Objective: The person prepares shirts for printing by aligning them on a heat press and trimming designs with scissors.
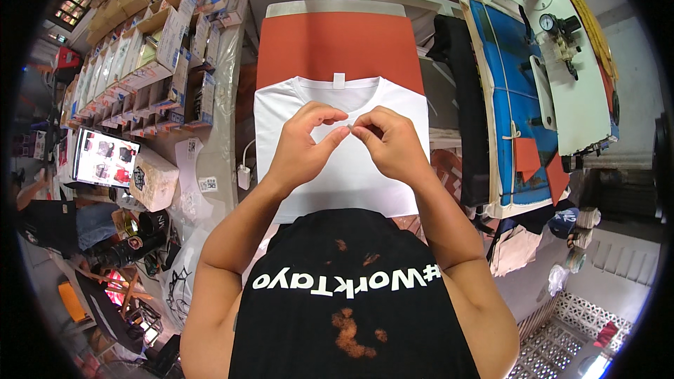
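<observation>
A white T-shirt [330, 186] lies spread on a flat red board [340, 45], its neckline toward the far end. At the collar a small white neck label [339, 81] stands out. Above the shirt's chest, my two hands meet near the middle. The thumb and fingers of my right hand [386, 139] are pinched together, with a tiny greyish bit [350, 126] at their tips, too small to name. My left hand [307, 139] is curled, a gap showing between its thumb and fingers. Its thumb tip comes close to the greyish bit; whether they touch is unclear.
Left stands a rack of cardboard boxes [151, 49], with a lit screen [105, 158] and a pale block [153, 179] nearer. At right are a black cloth [474, 112], a blue panel [509, 91] and a white machine with a pressure gauge [547, 22]. A metal bar crosses the far end.
</observation>
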The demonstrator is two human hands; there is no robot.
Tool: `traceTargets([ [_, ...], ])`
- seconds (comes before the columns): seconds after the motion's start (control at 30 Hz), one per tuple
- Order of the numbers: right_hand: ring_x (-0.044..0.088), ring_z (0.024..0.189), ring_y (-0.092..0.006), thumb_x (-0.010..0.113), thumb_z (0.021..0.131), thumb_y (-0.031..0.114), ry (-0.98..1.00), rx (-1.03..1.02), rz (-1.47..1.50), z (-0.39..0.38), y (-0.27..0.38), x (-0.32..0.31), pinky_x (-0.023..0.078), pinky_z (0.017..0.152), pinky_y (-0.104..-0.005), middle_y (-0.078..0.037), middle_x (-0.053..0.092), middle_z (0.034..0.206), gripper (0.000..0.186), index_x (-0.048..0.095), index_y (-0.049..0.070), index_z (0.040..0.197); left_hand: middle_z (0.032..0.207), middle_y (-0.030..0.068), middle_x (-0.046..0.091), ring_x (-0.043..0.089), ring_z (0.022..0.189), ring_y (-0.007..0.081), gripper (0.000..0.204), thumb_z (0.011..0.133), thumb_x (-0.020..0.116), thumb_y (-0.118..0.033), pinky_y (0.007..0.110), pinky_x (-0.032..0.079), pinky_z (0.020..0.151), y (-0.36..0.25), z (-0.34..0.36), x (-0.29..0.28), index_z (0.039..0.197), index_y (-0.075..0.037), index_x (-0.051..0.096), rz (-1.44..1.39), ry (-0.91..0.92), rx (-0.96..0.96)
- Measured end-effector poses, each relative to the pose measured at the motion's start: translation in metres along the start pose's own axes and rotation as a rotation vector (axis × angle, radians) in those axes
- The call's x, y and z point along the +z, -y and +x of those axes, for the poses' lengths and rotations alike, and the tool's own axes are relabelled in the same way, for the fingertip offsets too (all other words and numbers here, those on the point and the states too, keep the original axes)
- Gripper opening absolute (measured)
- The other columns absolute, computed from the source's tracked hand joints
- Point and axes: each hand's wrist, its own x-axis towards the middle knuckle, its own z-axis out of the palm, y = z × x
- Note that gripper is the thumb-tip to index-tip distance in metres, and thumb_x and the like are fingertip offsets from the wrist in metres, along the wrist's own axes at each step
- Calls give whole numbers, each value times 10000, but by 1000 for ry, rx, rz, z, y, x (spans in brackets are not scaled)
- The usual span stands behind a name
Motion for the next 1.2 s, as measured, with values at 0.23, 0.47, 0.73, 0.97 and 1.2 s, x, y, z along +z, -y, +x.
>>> traceTargets([
  [0.23, 600, 678, -202, 696, 856, 92, 144, -8, -9, 11, -7, 7, 479, 638, -329, -104, 651, 795, 100, 689, -6, 874, 919, 97, 613, 578, 879, 194, 69, 890, 638, -42, 320, 465, 814, 21, 0, 0, 909, 15, 604, 79, 64, 22],
  [0.47, 633, 675, -223, 629, 870, 117, 13, 224, -58, 40, -53, 27, 499, 640, -345, -129, 664, 776, 189, 697, 3, 1004, 889, 57, 647, 613, 776, 158, 136, 956, 592, -126, 285, 501, 750, 62, -5, 0, 952, 4, 631, -129, -197, -216],
  [0.73, 475, 521, -75, 477, 908, 80, 112, 810, 635, 93, -98, 33, 381, 488, -246, -21, 567, 726, 352, 516, -5, 1247, 752, -5, 599, 553, 590, 75, 198, 951, 638, -227, 216, 452, 558, 69, 7, -29, 1013, -39, 627, -708, -242, -741],
  [0.97, 498, 535, -84, 480, 896, 76, 203, 742, 557, 93, -110, 34, 398, 498, -264, -24, 571, 712, 314, 580, 6, 1184, 673, -45, 532, 460, 496, 31, 148, 920, 662, -184, 197, 378, 465, 90, 35, -30, 933, -54, 593, -699, -238, -822],
  [1.2, 662, 744, -243, 550, 836, 131, 146, 486, -39, 82, -93, 44, 524, 701, -366, -143, 697, 880, 343, 674, 53, 1146, 654, -41, 528, 448, 499, 39, 132, 900, 659, -136, 215, 356, 456, 97, 80, -12, 958, -20, 635, -549, -138, -878],
])
